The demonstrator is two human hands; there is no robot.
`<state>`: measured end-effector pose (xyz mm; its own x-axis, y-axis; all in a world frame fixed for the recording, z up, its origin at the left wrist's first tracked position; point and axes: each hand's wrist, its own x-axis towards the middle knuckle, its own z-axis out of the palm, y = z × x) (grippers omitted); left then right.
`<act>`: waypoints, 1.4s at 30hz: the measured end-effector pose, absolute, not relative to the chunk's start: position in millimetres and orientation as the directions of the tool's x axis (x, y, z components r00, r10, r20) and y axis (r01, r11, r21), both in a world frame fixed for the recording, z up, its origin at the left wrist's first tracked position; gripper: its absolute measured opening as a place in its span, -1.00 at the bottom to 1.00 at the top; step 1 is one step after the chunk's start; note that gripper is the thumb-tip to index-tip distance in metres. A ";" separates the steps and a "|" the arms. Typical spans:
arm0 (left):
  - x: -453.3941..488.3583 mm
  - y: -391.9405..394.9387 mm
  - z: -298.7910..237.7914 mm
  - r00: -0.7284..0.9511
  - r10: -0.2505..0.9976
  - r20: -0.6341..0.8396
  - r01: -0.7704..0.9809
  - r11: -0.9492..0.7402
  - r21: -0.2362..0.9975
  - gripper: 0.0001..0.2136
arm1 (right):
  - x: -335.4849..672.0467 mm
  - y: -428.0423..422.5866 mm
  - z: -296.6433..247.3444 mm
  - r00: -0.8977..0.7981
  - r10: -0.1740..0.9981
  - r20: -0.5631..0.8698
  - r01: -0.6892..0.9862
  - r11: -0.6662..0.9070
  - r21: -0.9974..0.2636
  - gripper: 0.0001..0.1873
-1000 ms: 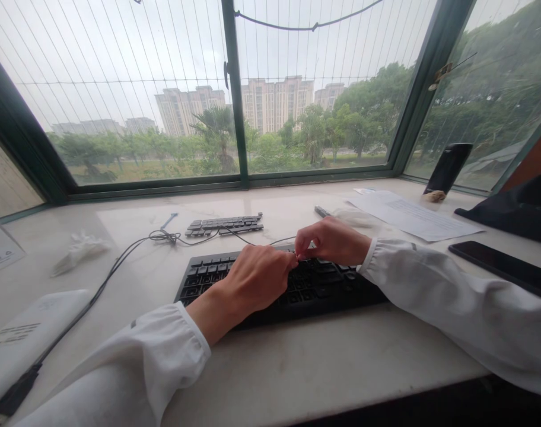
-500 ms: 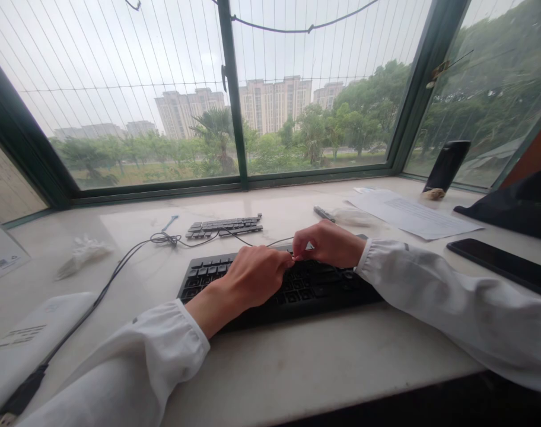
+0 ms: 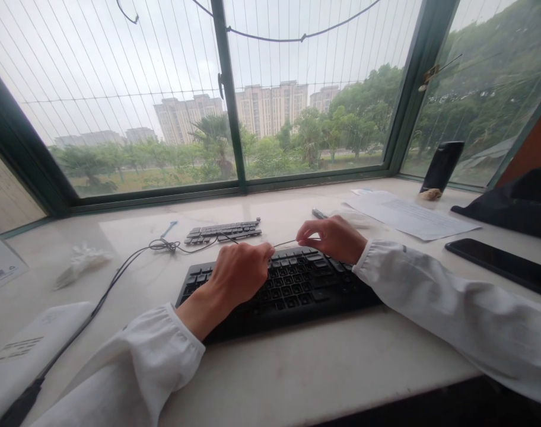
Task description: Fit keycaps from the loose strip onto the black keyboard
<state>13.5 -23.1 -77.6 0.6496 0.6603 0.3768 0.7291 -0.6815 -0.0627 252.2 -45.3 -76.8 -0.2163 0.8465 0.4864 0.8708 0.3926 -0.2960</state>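
Note:
A black keyboard (image 3: 292,302) lies on the white sill under both hands. Its top row still carries keycaps, while the middle shows bare switch sockets. My left hand (image 3: 241,271) is closed above the keyboard's left half, its thumb and forefinger pressed together; whatever is between them is hidden. Over the back right edge, my right hand (image 3: 333,238) has thumb and fingertips curled into a pinch, and I cannot make out anything in it. Loose keycaps (image 3: 223,231) sit in rows behind the keyboard. The keyboard's thin cable (image 3: 285,242) runs behind my hands.
Left are a tangled cable (image 3: 164,244), a small blue tool (image 3: 169,229), a clear bag of white pieces (image 3: 83,264) and a white box (image 3: 37,344). Right are paper sheets (image 3: 413,213), a phone (image 3: 504,267), a black cylinder (image 3: 443,169) and dark cloth (image 3: 515,196). Windows stand behind.
My hands were together over the middle of the keyboard and have moved apart. The left shifted left, the right slightly up and back, uncovering more bare sockets.

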 end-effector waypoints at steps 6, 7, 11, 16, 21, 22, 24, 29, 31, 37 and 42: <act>11.6 -19.4 -79.2 0.662 0.647 0.377 0.720 -0.690 -0.080 -0.53 | 254.6 -40.5 -81.2 -0.127 0.862 0.491 0.914 0.294 -0.280 -0.78; 11.4 -19.4 -78.7 0.661 0.649 0.377 0.720 -0.690 -0.075 -0.52 | 254.7 -40.3 -80.9 -0.116 0.863 0.492 0.916 0.284 -0.283 -0.77; 10.9 -20.4 -75.9 0.647 0.667 0.369 0.728 -0.685 -0.039 -0.53 | 252.6 -40.1 -78.8 -0.084 0.860 0.504 0.928 0.252 -0.275 -0.73; 8.6 -23.4 -71.8 0.657 0.668 0.351 0.722 -0.691 -0.036 -0.54 | 244.8 -31.9 -70.2 -0.115 0.881 0.459 0.965 0.208 -0.159 -0.75; 6.3 -22.7 -72.1 0.664 0.656 0.358 0.711 -0.702 -0.033 -0.54 | 234.8 6.3 -51.7 -0.246 0.919 0.308 0.962 0.272 -0.041 -0.79; 6.0 -22.1 -72.6 0.665 0.653 0.363 0.710 -0.703 -0.036 -0.54 | 232.4 18.2 -48.6 -0.259 0.925 0.277 0.962 0.274 -0.016 -0.80; 5.0 -21.0 -73.3 0.661 0.654 0.369 0.714 -0.700 -0.037 -0.54 | 227.1 43.8 -44.8 -0.257 0.942 0.216 0.966 0.258 0.027 -0.79; 1.9 -19.6 -73.7 0.664 0.648 0.374 0.710 -0.703 -0.043 -0.56 | 212.3 100.8 -49.1 -0.154 0.985 0.077 0.984 0.146 0.100 -0.69; 1.3 -19.0 -74.1 0.673 0.634 0.382 0.699 -0.714 -0.047 -0.57 | 206.7 116.4 -53.7 -0.140 0.988 0.067 0.986 0.133 0.104 -0.66; 1.8 -17.0 -77.8 0.664 0.629 0.403 0.706 -0.706 -0.061 -0.58 | 195.6 145.8 -69.0 -0.117 0.991 0.060 0.984 0.107 0.141 -0.64; 0.6 -16.3 -79.9 0.680 0.619 0.394 0.688 -0.724 -0.050 -0.60 | 194.4 153.8 -75.0 -0.120 0.991 0.059 0.978 0.108 0.178 -0.74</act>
